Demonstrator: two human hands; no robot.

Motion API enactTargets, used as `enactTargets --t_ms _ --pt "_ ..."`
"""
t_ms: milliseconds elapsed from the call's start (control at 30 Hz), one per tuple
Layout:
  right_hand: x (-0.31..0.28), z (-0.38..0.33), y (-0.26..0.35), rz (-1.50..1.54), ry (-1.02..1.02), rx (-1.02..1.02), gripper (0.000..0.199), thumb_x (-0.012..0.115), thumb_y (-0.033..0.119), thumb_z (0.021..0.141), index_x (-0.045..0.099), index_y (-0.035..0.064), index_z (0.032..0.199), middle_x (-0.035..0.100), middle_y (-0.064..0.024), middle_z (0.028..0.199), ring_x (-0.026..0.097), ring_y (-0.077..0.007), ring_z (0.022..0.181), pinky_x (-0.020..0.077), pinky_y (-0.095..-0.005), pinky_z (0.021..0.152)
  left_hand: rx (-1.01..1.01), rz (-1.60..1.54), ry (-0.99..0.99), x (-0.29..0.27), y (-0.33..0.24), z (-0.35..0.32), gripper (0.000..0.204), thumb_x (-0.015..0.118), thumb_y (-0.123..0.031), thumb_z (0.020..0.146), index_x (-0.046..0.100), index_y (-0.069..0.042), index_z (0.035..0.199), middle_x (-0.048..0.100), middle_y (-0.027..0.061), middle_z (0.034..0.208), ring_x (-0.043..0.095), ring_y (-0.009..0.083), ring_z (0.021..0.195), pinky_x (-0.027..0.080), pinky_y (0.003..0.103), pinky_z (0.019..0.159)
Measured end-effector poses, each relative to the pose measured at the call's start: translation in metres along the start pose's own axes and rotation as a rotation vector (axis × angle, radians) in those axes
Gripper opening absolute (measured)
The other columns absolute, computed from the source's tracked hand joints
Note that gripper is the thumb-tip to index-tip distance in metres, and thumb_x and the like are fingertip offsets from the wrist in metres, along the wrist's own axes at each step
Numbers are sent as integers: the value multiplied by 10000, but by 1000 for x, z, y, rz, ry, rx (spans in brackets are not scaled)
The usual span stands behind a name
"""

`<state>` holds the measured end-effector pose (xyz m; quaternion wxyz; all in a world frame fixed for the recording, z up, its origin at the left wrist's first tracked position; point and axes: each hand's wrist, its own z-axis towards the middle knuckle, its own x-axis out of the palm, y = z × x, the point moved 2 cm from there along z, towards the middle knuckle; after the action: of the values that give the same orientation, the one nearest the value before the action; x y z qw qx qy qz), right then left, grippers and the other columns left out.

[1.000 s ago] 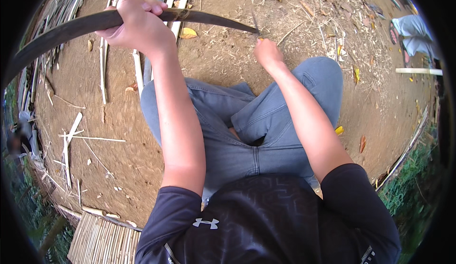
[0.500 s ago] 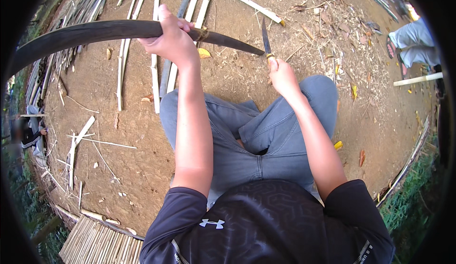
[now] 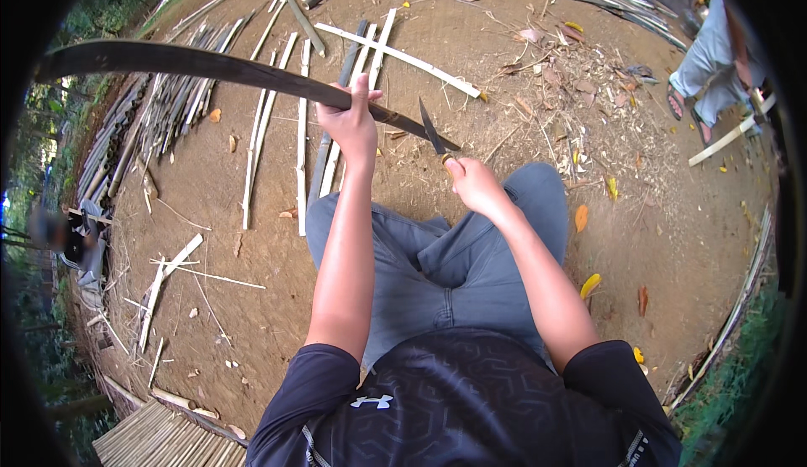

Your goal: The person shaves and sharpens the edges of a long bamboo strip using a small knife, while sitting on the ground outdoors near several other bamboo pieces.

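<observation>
A long dark strip that looks like bamboo (image 3: 210, 65) stretches from the far left to a narrow end in front of my knees. My left hand (image 3: 353, 126) is closed around it near that end, thumb pointing up. In my right hand (image 3: 477, 185) is a knife (image 3: 431, 127) with a dark pointed blade, gripped by its light handle. The blade crosses the strip just short of its narrow end, pointing away from me. Whether the edge touches the strip, I cannot tell. Both hands are above my crossed legs (image 3: 395, 257) in grey trousers.
Pale split strips (image 3: 403, 59) and a pile of dark sticks (image 3: 160, 105) lie on the dirt ground ahead and left. Shavings (image 3: 580, 114) and dry leaves are scattered at right. Another person's legs (image 3: 710, 63) show far right. A slatted bamboo panel (image 3: 164, 437) is at lower left.
The knife has shifted left, from beside the strip's tip to across the strip. My left hand and the strip's narrow end are lower in the picture, and the whole view has shifted.
</observation>
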<state>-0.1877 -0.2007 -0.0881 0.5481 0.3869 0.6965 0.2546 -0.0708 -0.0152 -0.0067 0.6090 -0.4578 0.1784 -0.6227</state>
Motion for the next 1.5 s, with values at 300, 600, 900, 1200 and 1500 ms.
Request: enactTargets --t_ms 300,600,900,1200,1500 --pt "-20 -8 0 -19 -31 62 473 433 369 1030 646 -52 1001 678 -282 964 653 -448 954 494 -517 864 70 210 113 33 -38 35 402 770 -198 883 438 -66 1069 582 43 812 610 135 771 516 258 725" --pt "-15 -23 5 28 -111 -51 468 426 357 1040 587 -81 1074 671 -292 961 654 -438 958 495 -509 874 233 -56 83 33 -152 100 161 513 -181 967 412 -79 893 465 22 626 493 117 463 475 269 422" --pt "-8 -59 57 250 -160 -190 373 419 291 1059 554 -55 1082 624 -191 674 634 -346 576 478 -478 576 156 -185 90 42 -175 72 238 445 -63 899 300 -135 724 276 -28 547 260 66 412 216 246 359" --pt "-11 -70 68 -28 -137 -177 370 385 251 1064 575 -57 992 549 -92 607 561 -228 530 480 -374 505 220 -187 108 39 -185 48 238 439 -60 896 300 -144 722 263 -33 530 241 62 400 212 243 351" --pt "-16 -64 66 -39 -86 -134 316 463 249 1027 589 -25 934 649 -218 722 654 -403 657 516 -488 630 216 -214 71 32 -186 47 214 443 -63 884 302 -142 744 258 -37 535 239 58 404 202 244 354"
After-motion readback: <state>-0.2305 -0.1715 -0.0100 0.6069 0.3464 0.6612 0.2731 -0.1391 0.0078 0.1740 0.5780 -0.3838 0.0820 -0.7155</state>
